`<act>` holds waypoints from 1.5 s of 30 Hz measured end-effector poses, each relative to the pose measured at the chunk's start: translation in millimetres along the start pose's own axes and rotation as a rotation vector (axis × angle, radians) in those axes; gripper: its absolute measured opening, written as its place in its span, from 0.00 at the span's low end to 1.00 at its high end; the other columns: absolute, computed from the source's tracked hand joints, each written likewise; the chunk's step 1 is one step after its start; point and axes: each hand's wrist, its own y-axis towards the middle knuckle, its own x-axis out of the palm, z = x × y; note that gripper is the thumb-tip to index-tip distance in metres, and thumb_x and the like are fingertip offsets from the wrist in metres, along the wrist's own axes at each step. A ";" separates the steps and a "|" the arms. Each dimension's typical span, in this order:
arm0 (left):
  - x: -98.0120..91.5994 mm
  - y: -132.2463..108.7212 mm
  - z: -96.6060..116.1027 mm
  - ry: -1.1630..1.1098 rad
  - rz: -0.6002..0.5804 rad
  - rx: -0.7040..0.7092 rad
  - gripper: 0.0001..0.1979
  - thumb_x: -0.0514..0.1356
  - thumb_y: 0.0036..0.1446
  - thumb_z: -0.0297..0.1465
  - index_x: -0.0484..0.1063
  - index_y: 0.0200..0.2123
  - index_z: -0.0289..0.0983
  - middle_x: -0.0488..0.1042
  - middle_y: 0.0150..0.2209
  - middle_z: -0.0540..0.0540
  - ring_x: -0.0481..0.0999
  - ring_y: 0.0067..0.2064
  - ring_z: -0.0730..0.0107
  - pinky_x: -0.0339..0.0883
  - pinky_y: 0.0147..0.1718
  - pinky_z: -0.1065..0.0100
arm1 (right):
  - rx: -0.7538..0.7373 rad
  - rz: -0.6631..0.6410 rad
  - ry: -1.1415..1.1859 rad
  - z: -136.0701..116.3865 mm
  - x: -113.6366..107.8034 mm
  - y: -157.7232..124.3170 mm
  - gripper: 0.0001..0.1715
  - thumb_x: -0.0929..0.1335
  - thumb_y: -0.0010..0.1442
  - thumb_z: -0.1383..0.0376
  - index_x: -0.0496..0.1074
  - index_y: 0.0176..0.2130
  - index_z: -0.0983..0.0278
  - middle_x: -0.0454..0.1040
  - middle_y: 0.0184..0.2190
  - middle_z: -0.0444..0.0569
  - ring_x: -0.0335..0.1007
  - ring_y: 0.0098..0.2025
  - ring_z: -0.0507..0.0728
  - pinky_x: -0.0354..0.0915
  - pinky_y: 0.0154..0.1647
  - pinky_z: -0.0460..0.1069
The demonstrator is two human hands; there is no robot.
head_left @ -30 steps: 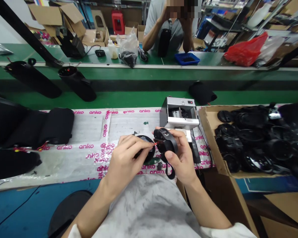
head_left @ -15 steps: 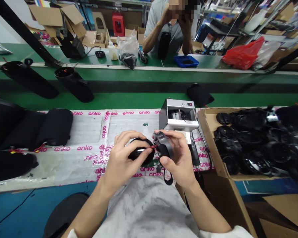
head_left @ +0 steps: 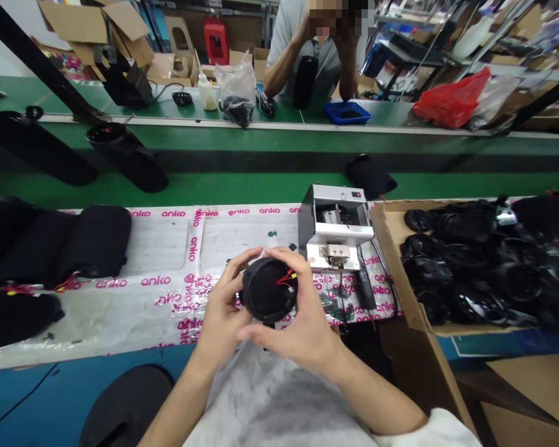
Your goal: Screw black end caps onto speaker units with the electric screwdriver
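1. The left hand point(head_left: 221, 313) is held up before the chest. Its fingers point(head_left: 237, 264) are curled in a grip, with the tips pointing toward the right hand's fingers.
2. The right hand point(head_left: 307, 326) is just beside it, also gripping. Its fingers point(head_left: 292, 264) arch over the top, and the thumb point(head_left: 254, 333) stretches out below the left fingertips.
3. At the top, the fingertips of the two hands nearly meet.
4. The left forearm point(head_left: 177, 397) and right forearm point(head_left: 377, 397) are bare and angle inward to the wrists.
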 end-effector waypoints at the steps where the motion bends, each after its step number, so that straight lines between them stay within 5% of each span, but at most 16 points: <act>1: 1.6 -1.8 -0.5 -0.016 0.062 -0.002 0.11 0.68 0.68 0.38 0.83 0.53 0.46 0.75 0.67 0.41 0.75 0.70 0.49 0.73 0.68 0.50 | 0.008 -0.034 -0.012 -0.9 -2.3 -1.5 0.60 0.85 0.53 0.61 0.58 0.73 0.48 0.65 0.72 0.53 0.61 0.76 0.67 0.62 0.79 0.64; 5: 7.0 -5.3 -4.7 -0.242 0.253 -0.056 0.17 0.55 0.77 0.44 0.79 0.54 0.43 0.79 0.63 0.39 0.80 0.65 0.53 0.77 0.65 0.51 | 0.070 -0.109 -0.027 -0.7 -14.0 -0.4 0.64 0.83 0.57 0.62 0.50 0.77 0.46 0.63 0.75 0.54 0.61 0.78 0.66 0.61 0.80 0.67; 8: 6.7 -5.1 -8.9 -0.297 0.136 -0.046 0.27 0.51 0.77 0.51 0.77 0.62 0.41 0.79 0.64 0.37 0.78 0.67 0.50 0.75 0.66 0.50 | 0.113 -0.160 -0.024 3.8 -20.0 6.9 0.69 0.86 0.53 0.57 0.50 0.78 0.47 0.64 0.76 0.55 0.61 0.78 0.68 0.53 0.83 0.71; 11: 5.2 -5.2 -12.0 -0.208 0.056 -0.050 0.27 0.53 0.76 0.51 0.75 0.66 0.44 0.75 0.68 0.40 0.73 0.71 0.49 0.67 0.72 0.51 | 0.170 -0.221 -0.045 11.7 -22.1 10.8 0.74 0.86 0.51 0.55 0.47 0.79 0.48 0.63 0.77 0.56 0.58 0.80 0.68 0.44 0.84 0.73; 15: 8.2 -7.7 -15.2 -0.134 0.062 -0.091 0.24 0.52 0.78 0.48 0.73 0.66 0.44 0.76 0.67 0.40 0.75 0.68 0.51 0.70 0.69 0.52 | 0.177 -0.189 0.096 25.6 -19.3 -3.3 0.82 0.86 0.52 0.55 0.34 0.81 0.44 0.51 0.82 0.54 0.47 0.83 0.67 0.48 0.84 0.71; 17: 12.2 -9.3 -16.9 -0.128 0.067 -0.098 0.26 0.48 0.79 0.50 0.73 0.66 0.44 0.76 0.67 0.39 0.77 0.66 0.51 0.73 0.65 0.52 | 0.156 -0.099 0.233 30.7 -13.7 -15.2 0.73 0.83 0.59 0.54 0.37 0.81 0.44 0.47 0.83 0.52 0.45 0.84 0.66 0.49 0.84 0.69; 20: 20.5 -11.1 -18.8 -0.132 0.128 -0.075 0.26 0.46 0.79 0.49 0.74 0.65 0.45 0.77 0.65 0.40 0.80 0.63 0.52 0.75 0.61 0.54 | 0.195 0.080 0.360 33.2 0.2 -29.4 0.43 0.74 0.71 0.54 0.57 0.76 0.50 0.59 0.78 0.52 0.56 0.80 0.63 0.55 0.83 0.63; 22: 26.5 -12.3 -19.5 -0.151 0.179 -0.077 0.26 0.46 0.79 0.50 0.75 0.64 0.44 0.78 0.64 0.40 0.80 0.61 0.53 0.75 0.61 0.54 | 0.228 0.190 0.402 32.5 10.4 -34.2 0.33 0.73 0.73 0.54 0.65 0.71 0.53 0.66 0.74 0.52 0.63 0.77 0.61 0.61 0.80 0.60; 28: 41.9 -18.4 -21.7 -0.221 0.408 -0.038 0.29 0.52 0.75 0.57 0.75 0.58 0.40 0.79 0.61 0.37 0.79 0.62 0.51 0.73 0.62 0.53 | 0.219 0.309 0.461 33.4 23.5 -38.3 0.31 0.76 0.70 0.57 0.68 0.67 0.51 0.70 0.72 0.50 0.68 0.74 0.57 0.65 0.77 0.54; 36: 56.5 -14.4 -15.4 -0.312 0.524 -0.076 0.18 0.55 0.77 0.48 0.73 0.50 0.40 0.82 0.55 0.43 0.81 0.57 0.58 0.72 0.60 0.57 | 0.241 0.261 0.344 34.0 16.9 -42.0 0.24 0.75 0.71 0.58 0.70 0.62 0.54 0.69 0.74 0.54 0.68 0.74 0.63 0.62 0.78 0.62; 40: 50.3 -10.4 -14.1 -0.436 0.422 -0.166 0.15 0.57 0.76 0.44 0.75 0.52 0.41 0.81 0.57 0.44 0.80 0.60 0.59 0.72 0.60 0.61 | 0.278 0.287 0.523 30.2 13.4 -33.7 0.20 0.76 0.70 0.58 0.72 0.59 0.54 0.68 0.75 0.51 0.66 0.76 0.60 0.64 0.77 0.58; 45: 8.0 -8.5 -24.2 -0.417 -0.011 -0.074 0.22 0.56 0.77 0.47 0.73 0.65 0.43 0.75 0.68 0.39 0.76 0.69 0.55 0.71 0.66 0.59 | 0.311 0.272 0.664 29.7 5.0 -28.2 0.25 0.79 0.67 0.59 0.75 0.60 0.52 0.71 0.73 0.48 0.70 0.74 0.57 0.70 0.74 0.55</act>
